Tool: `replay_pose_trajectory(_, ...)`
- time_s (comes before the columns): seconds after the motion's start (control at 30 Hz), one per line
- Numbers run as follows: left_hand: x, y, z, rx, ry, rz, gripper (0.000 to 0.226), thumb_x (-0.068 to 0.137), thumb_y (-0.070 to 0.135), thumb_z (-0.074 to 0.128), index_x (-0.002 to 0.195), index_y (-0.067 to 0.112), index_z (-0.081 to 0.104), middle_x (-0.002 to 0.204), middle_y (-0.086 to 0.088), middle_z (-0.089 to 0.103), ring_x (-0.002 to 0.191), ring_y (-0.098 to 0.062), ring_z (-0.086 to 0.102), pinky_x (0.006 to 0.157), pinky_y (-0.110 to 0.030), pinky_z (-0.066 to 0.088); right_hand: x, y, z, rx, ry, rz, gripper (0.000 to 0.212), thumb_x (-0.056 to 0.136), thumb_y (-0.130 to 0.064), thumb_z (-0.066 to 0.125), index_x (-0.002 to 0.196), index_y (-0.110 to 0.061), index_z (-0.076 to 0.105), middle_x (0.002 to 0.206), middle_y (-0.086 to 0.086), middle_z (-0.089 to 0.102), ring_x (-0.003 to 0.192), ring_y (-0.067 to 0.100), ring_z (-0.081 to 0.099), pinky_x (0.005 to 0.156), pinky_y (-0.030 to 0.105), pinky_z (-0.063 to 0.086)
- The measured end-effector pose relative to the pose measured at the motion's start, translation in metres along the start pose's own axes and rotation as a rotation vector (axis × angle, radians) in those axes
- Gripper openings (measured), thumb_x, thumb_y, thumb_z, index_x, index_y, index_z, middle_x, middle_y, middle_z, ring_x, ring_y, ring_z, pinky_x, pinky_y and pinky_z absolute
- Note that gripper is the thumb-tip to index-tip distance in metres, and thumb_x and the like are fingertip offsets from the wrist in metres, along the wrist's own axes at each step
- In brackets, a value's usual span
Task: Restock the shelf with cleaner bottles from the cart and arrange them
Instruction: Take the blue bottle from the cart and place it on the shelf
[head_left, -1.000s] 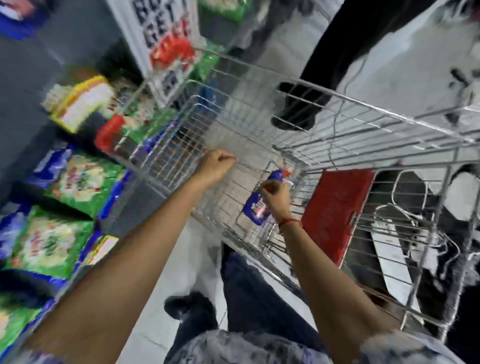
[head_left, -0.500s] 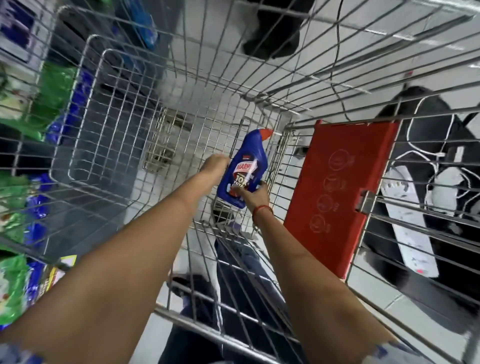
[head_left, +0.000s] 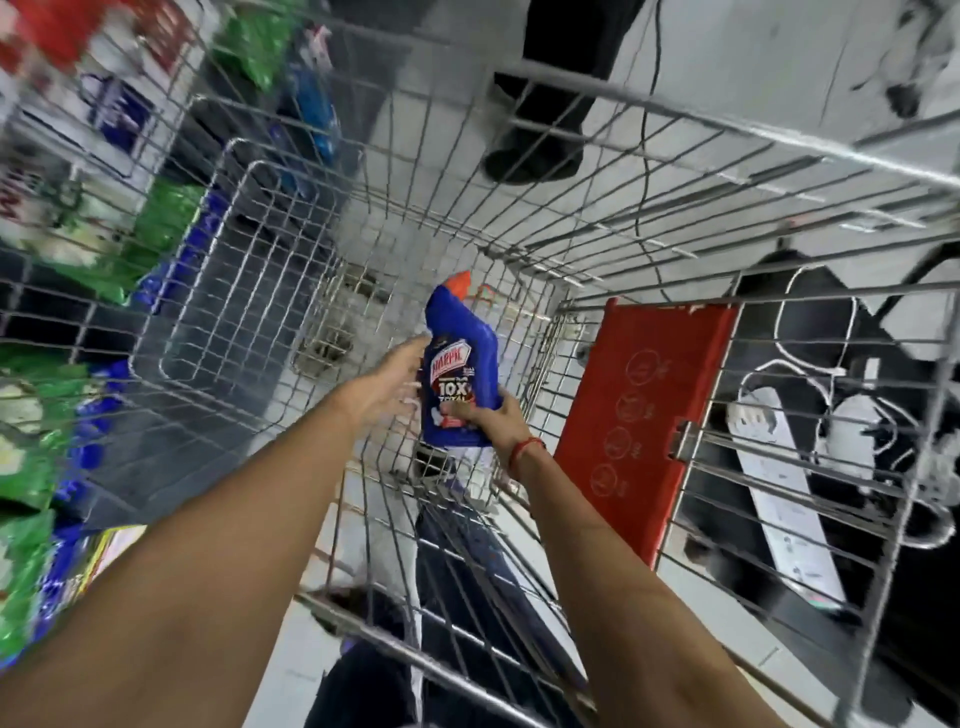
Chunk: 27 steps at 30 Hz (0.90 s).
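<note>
At the centre of the frame a blue cleaner bottle (head_left: 457, 371) with an orange cap sits low inside the wire cart (head_left: 727, 111). The right hand (head_left: 496, 421) is clamped around its base; the left hand (head_left: 397, 382) rests against its left side with fingers spread, not visibly closed. To lift it cleanly, I judge the bottle should come straight up clear of the cart's wires, label facing out, then across to the shelf (head_left: 47, 322) at the left edge.
</note>
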<state>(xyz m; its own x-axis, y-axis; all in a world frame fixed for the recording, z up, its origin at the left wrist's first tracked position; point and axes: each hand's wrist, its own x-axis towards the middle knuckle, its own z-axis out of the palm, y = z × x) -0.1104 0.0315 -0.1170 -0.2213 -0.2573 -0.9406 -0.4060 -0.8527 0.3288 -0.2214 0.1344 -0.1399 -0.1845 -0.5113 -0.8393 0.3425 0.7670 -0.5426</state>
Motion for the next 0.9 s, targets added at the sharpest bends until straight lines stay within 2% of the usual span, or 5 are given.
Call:
replay_pose_trajectory(0.13, -0.050, 0.039, -0.019, -0.235, 0.020, 0.200, 0.043, 0.091, 0.042, 0.043, 0.063, 0.018, 0.066, 0.048, 0.005, 0.068, 0.044, -0.009, 0.063, 0.045, -0.015, 0.048, -0.037, -0.051, 0.017, -0.064, -0.171, -0.104, 0.029, 0.067, 0.004, 0.073, 0.074, -0.020, 0.059, 0.079, -0.002, 0.065, 0.072, 0.017, 0.062, 0.076, 0.031, 0.054)
replay_pose_trajectory(0.27, -0.102, 0.061, -0.052, -0.338, 0.016, 0.414, 0.025, 0.085, 0.034, 0.057, 0.076, 0.015, 0.070, 0.062, 0.004, 0.074, 0.057, -0.010, 0.068, 0.067, -0.027, 0.054, -0.070, -0.095, 0.047, -0.144, -0.297, -0.248, 0.033, 0.060, -0.002, 0.079, 0.085, -0.019, 0.063, 0.084, 0.000, 0.068, 0.080, 0.023, 0.063, 0.087, 0.042, 0.052)
replay_pose_trajectory(0.53, -0.231, 0.066, -0.117, -0.319, 0.298, 0.870, 0.015, 0.082, 0.029, 0.063, 0.081, 0.015, 0.069, 0.066, 0.006, 0.075, 0.063, -0.008, 0.068, 0.067, -0.024, 0.054, -0.134, -0.163, 0.128, -0.335, -0.549, -0.532, 0.038, 0.063, 0.006, 0.075, 0.090, -0.018, 0.063, 0.084, -0.003, 0.069, 0.072, 0.006, 0.066, 0.070, 0.021, 0.056)
replay_pose_trajectory(0.77, -0.327, 0.044, -0.183, -0.405, 0.539, 1.129, 0.021, 0.083, 0.028, 0.063, 0.093, 0.011, 0.068, 0.083, -0.003, 0.073, 0.079, -0.019, 0.066, 0.079, -0.033, 0.054, -0.189, -0.204, 0.223, -0.509, -0.695, -0.754, 0.047, 0.058, 0.011, 0.077, 0.095, -0.012, 0.060, 0.075, -0.012, 0.074, 0.074, 0.003, 0.066, 0.074, 0.021, 0.057)
replay_pose_trajectory(0.9, -0.374, 0.028, -0.220, -0.400, 0.668, 1.245, 0.010, 0.086, 0.018, 0.058, 0.087, 0.013, 0.066, 0.076, 0.004, 0.073, 0.071, -0.011, 0.065, 0.069, -0.026, 0.055, -0.223, -0.226, 0.281, -0.695, -0.738, -0.953, 0.059, 0.054, -0.004, 0.085, 0.105, -0.014, 0.057, 0.097, 0.002, 0.068, 0.089, 0.013, 0.062, 0.086, 0.031, 0.054)
